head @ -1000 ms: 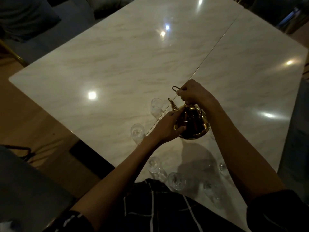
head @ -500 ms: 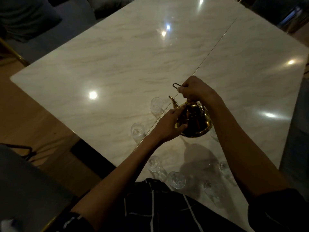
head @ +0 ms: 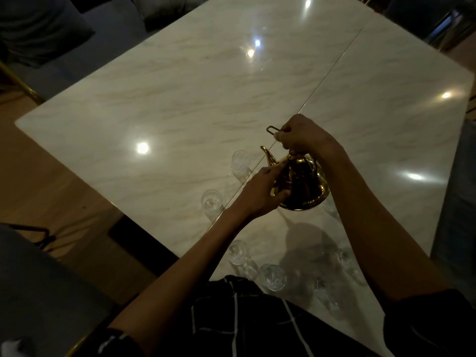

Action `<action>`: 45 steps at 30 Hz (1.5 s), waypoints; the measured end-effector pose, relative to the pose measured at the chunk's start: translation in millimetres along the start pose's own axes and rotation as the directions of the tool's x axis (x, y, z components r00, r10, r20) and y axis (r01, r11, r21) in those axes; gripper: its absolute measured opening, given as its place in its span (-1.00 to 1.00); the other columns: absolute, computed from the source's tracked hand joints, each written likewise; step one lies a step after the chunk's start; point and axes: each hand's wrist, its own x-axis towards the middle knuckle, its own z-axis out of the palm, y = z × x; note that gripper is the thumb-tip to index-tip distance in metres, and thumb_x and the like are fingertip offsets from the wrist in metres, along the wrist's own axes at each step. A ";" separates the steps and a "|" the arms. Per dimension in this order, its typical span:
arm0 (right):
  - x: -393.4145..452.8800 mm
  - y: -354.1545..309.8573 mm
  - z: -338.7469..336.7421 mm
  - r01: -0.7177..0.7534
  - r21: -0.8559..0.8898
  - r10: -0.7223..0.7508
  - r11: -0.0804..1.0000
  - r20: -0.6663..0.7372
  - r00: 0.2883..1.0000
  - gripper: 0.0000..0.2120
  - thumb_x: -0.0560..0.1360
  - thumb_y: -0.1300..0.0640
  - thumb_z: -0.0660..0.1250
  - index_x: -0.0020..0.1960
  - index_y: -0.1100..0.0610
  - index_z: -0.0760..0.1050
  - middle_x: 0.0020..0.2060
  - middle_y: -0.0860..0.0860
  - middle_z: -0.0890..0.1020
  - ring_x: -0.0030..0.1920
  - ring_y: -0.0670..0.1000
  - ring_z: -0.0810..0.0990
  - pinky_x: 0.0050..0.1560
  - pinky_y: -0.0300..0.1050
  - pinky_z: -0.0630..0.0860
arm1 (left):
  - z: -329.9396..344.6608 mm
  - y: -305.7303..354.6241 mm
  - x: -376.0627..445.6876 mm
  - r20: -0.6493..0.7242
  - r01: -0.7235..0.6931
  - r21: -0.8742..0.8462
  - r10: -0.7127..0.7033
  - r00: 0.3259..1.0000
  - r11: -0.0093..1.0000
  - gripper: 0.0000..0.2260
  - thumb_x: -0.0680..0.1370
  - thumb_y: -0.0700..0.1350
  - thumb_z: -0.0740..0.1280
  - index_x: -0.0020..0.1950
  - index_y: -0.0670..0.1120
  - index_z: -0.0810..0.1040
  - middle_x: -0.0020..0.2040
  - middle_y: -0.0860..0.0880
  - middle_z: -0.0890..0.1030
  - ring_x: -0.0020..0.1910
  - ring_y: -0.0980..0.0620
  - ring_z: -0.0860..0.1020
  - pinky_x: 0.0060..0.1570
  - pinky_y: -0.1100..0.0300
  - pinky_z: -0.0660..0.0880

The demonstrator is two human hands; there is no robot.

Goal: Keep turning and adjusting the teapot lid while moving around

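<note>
Teapot: gold teapot [head: 306,186] is held just above the marble table [head: 180,99], spout toward 10 o'clock.
Right hand: right hand [head: 301,137] is clenched around the wire handle [head: 273,129] at 12 o'clock.
Left hand: left hand [head: 260,191] is grasping the body from 8 o'clock.
Handling: judged rigid, fairly heavy, slippery when polished; best taken by handle, body steadied.
Surroundings: small glasses [head: 211,202] are ringed close by, fragile.

- The room is dimly lit; bright round glare spots are seen on the shiny table [head: 180,104].
- Dark shadows are cast on the table's near part.
- Edges beyond the table are bent and blurred.
</note>
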 end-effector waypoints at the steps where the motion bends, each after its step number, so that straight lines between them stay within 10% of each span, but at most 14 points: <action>1: 0.1 0.0 -0.1 0.002 -0.002 -0.002 1.000 -0.001 1.000 -0.74 0.58 0.14 0.29 0.06 0.32 0.62 -0.19 0.16 0.66 -0.36 0.03 0.60 -0.31 -0.16 0.54 | -0.1 -0.1 0.0 0.001 -0.001 -0.002 0.001 1.000 1.000 -0.34 0.55 -0.04 0.37 0.58 0.00 0.15 0.42 -0.14 0.43 0.38 -0.07 0.39 0.18 0.21 0.30; 45: -1.1 3.2 7.8 0.014 0.024 -0.014 1.000 0.015 1.000 -0.73 0.58 0.16 0.28 0.08 0.35 0.62 -0.23 0.15 0.64 -0.35 0.04 0.59 -0.27 -0.12 0.56 | 3.7 -11.9 -0.3 0.011 0.013 0.003 -0.013 1.000 1.000 -0.36 0.55 -0.01 0.36 0.58 0.00 0.17 0.43 -0.15 0.42 0.38 -0.08 0.40 0.21 0.14 0.37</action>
